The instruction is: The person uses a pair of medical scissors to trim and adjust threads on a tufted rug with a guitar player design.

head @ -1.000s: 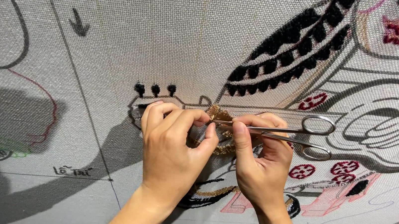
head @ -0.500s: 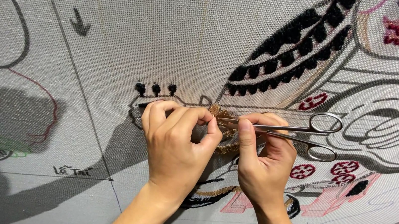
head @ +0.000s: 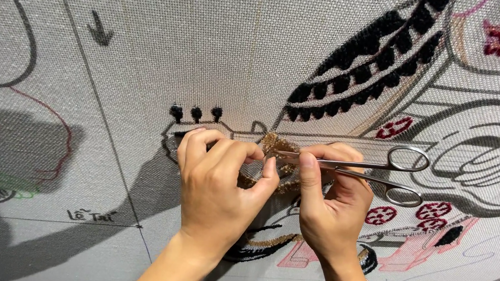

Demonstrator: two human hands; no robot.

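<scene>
Holding scissors [head: 360, 167] steady, right hand [head: 327, 203]; left hand [head: 217, 181] unmoved at brown tuft [head: 278, 145].

Scissors [head: 360, 167] slid a little rightward away from the gold tufted patch [head: 276, 145] since a second ago, loops now closer together; left hand [head: 218, 181] thumb shifted up against that patch.

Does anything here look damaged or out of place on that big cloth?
Nothing stands out. The right hand holds metal scissors by the shanks, tips at a brown tufted patch beside the left hand. The mesh cloth looks intact.
</scene>
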